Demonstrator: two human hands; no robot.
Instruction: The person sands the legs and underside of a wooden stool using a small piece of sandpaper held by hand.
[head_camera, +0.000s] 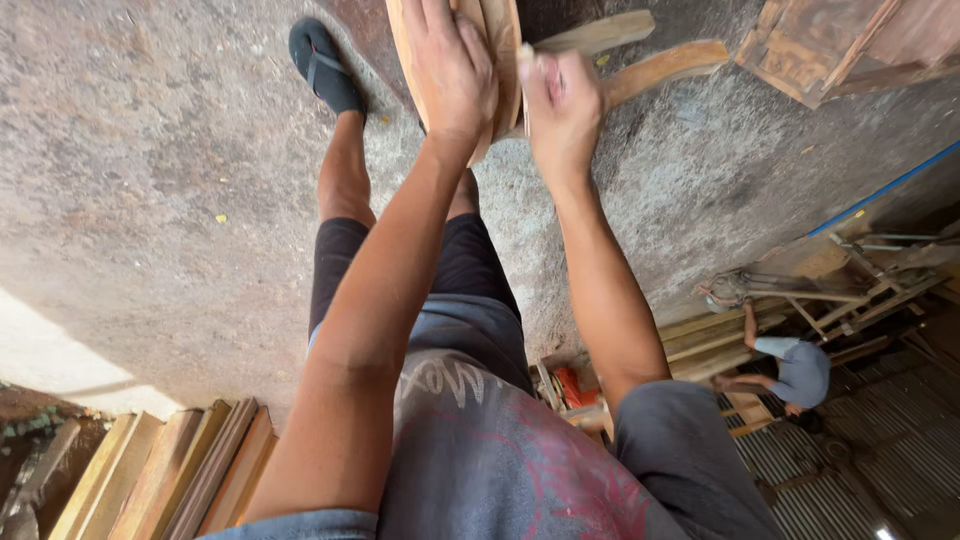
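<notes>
A curved wooden piece (500, 60) is held at the top of the view, above a rough concrete floor (150, 180); its upper end is cut off by the frame edge, so its full shape cannot be made out. The left hand (450, 65) is laid flat over the face of the wood, fingers spread and pressed against it, and much of the piece is hidden beneath the palm. The right hand (560, 100) is blurred; it is closed at the wood's right edge, and something pale is seen at its fingertips, too smeared to be identified. Two wooden slats (640, 55) are seen jutting out to the right behind the hands.

One foot in a black sandal (322, 68) is set on the floor to the left of the piece; the other foot is hidden behind the arms. Stacked planks (180, 470) are partly cut off at the lower left. At the right, another person (795, 370) is seen bent among timber frames, small and hard to make out.
</notes>
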